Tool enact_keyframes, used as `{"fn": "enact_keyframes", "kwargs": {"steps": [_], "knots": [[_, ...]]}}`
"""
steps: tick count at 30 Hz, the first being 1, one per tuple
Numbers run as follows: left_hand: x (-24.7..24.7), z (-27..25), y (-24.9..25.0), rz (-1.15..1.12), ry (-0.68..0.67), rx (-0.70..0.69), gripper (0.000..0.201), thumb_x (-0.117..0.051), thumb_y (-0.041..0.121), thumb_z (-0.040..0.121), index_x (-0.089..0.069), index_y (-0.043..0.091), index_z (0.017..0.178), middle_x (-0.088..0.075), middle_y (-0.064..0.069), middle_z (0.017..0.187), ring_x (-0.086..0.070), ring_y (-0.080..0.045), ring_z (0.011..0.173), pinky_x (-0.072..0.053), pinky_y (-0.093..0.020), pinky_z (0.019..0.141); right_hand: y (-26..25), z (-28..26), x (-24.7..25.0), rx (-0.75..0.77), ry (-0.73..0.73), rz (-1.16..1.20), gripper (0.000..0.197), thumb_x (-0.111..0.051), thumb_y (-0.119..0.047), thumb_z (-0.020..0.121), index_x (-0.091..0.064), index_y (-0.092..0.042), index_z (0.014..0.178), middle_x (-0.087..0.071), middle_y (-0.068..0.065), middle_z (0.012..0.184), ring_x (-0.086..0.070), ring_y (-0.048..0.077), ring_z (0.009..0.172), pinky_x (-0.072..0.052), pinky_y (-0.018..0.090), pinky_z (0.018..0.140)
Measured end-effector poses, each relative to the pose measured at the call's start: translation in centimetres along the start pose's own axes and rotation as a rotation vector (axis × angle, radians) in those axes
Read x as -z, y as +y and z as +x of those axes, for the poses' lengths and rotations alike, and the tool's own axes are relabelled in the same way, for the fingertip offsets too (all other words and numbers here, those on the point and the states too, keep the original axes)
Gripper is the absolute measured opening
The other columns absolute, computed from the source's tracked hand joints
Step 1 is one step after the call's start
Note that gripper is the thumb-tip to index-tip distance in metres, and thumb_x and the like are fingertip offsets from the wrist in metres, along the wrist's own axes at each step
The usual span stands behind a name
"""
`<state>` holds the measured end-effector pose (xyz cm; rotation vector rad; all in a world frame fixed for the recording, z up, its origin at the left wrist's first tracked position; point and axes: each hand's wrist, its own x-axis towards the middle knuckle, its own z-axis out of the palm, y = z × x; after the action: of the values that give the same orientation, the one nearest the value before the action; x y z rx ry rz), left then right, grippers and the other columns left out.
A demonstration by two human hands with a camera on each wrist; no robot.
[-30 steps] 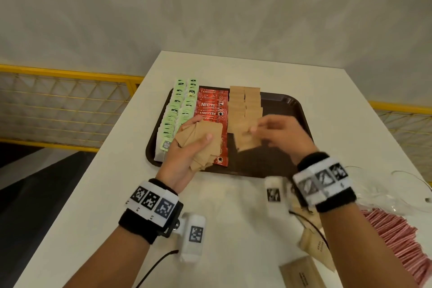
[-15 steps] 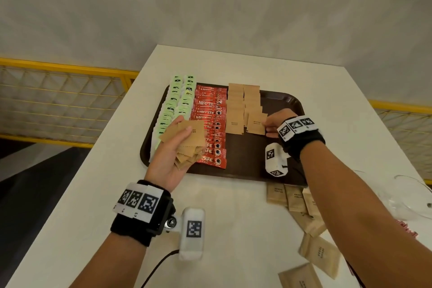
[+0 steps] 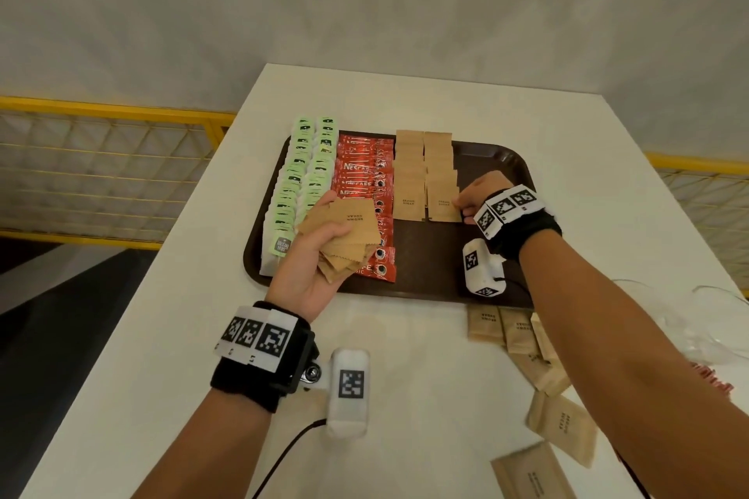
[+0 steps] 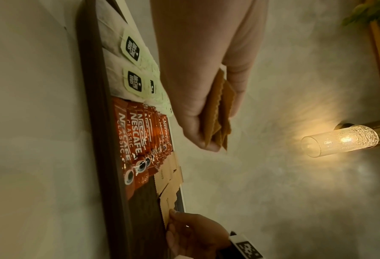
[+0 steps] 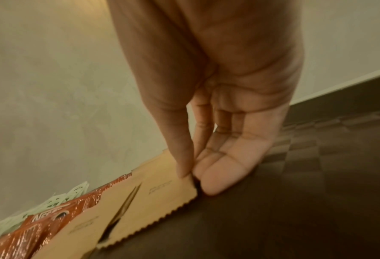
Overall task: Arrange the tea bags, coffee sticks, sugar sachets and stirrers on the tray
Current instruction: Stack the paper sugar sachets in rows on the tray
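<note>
- Since a second ago, the right hand (image 3: 480,194) is no longer hovering by the left; it is now reaching out onto the tray (image 3: 502,162).
- Thumb and fingers (image 5: 217,177) are pinching the right edge of a sugar sachet (image 3: 444,205), setting it flat at the near end of the right sachet column.
- The left hand (image 3: 312,267) is gripping a fanned sachet stack (image 3: 348,243) over the tray's near left, probably several.
- That stack is lying left of the right hand, which is nearer the tray's bare floor.

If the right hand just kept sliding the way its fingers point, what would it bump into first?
The right hand points leftward across the tray, its fingertips pinching the nearest brown sugar sachet. Going straight on, it would probably push that into the neighbouring sachet column, then the red coffee sticks.
</note>
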<state>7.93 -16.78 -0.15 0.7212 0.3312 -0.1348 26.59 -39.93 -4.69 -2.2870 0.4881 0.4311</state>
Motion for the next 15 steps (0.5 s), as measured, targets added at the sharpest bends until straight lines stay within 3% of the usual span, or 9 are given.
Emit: {"fn": "enact_keyframes", "kwargs": {"steps": [2, 5, 8, 10, 12, 15], "knots": [[-0.3, -0.1, 0.0, 0.028, -0.018, -0.012, 0.044, -0.047, -0.007, 0.087, -0.057, 0.027, 0.112, -0.073, -0.002, 0.097, -0.065, -0.022, 0.096, -0.057, -0.033, 0.069, -0.3, -1.0, 0.0, 0.013, 0.044, -0.040, 0.025, -0.080, -0.018, 0.070, -0.067, -0.005, 0.087, -0.070, 0.015, 0.092, -0.067, 0.030, 0.092, -0.055, 0.045, 0.084], [-0.5, -0.3, 0.0, 0.056, -0.027, -0.028, 0.048, -0.050, -0.010, 0.085, -0.056, 0.027, 0.115, -0.071, -0.003, 0.102, -0.062, -0.026, 0.105, -0.059, -0.034, 0.067, -0.6, -3.0, 0.8, 0.018, 0.032, 0.035, 0.027, -0.073, -0.017, 0.079, -0.063, -0.007, 0.102, -0.067, 0.010, 0.094, -0.064, 0.024, 0.095, -0.053, 0.043, 0.089], [-0.4, 0.0, -0.1, 0.069, -0.055, -0.050, 0.049, -0.051, -0.010, 0.084, -0.056, 0.028, 0.114, -0.070, -0.003, 0.103, -0.061, -0.028, 0.108, -0.059, -0.036, 0.067, -1.2, -5.9, 2.1, 0.178, 0.041, 0.134, 0.030, -0.061, -0.025, 0.089, -0.057, -0.012, 0.115, -0.060, 0.001, 0.090, -0.057, 0.013, 0.082, -0.054, 0.031, 0.077], [-0.6, 0.1, -0.2, 0.083, -0.055, -0.058, 0.050, -0.052, -0.010, 0.084, -0.056, 0.028, 0.115, -0.069, -0.003, 0.106, -0.060, -0.028, 0.110, -0.057, -0.038, 0.073, -2.4, -9.1, 2.5, 0.309, -0.083, 0.220, 0.033, -0.059, -0.033, 0.090, -0.058, -0.012, 0.116, -0.060, -0.001, 0.091, -0.055, 0.009, 0.078, -0.051, 0.025, 0.070], [-1.1, 0.1, -0.4, 0.099, -0.072, -0.066, 0.050, -0.053, -0.011, 0.082, -0.055, 0.027, 0.116, -0.068, -0.005, 0.110, -0.060, -0.027, 0.111, -0.056, -0.038, 0.078, -3.7, -12.0, 2.4, 0.408, -0.272, 0.244, 0.037, -0.061, -0.040, 0.086, -0.061, -0.013, 0.111, -0.062, 0.000, 0.092, -0.057, 0.010, 0.079, -0.051, 0.026, 0.072], [-1.6, 0.2, -0.8, 0.108, -0.112, -0.086, 0.052, -0.057, -0.008, 0.075, -0.053, 0.025, 0.116, -0.067, -0.004, 0.111, -0.062, -0.024, 0.107, -0.059, -0.035, 0.071, -5.0, -15.1, 1.3, 0.508, -0.449, 0.139, 0.029, -0.067, -0.035, 0.082, -0.063, -0.015, 0.102, -0.064, -0.002, 0.088, -0.063, 0.010, 0.080, -0.053, 0.024, 0.068]]}}
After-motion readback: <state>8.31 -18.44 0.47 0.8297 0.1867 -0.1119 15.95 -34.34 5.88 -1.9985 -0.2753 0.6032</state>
